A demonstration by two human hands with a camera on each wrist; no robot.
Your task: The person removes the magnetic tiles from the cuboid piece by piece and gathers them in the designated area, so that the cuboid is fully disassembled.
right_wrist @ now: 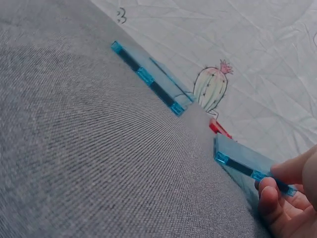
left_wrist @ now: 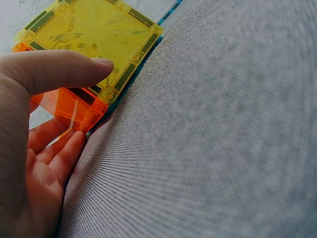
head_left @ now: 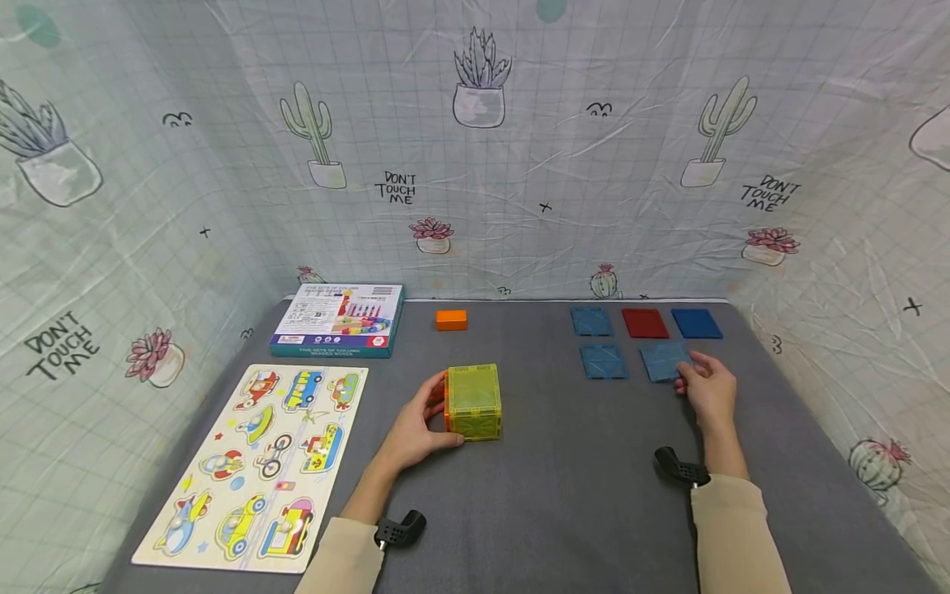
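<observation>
- Yellow and orange see-through plastic box (head_left: 473,402) sits on the grey table (head_left: 534,511), just right of a person's left hand (head_left: 417,425).
- The left hand grips it, thumb on the yellow near face, fingers by the orange left side.
- To the right, the right hand (head_left: 710,388) pinches a pale blue tile (head_left: 660,361) by its right edge, the tile tilted.
- Another light-blue tile (head_left: 603,361) lies left of the pinched one; a red tile (head_left: 645,323) and a dark blue tile (head_left: 697,323) lie beyond, on the far side.
</observation>
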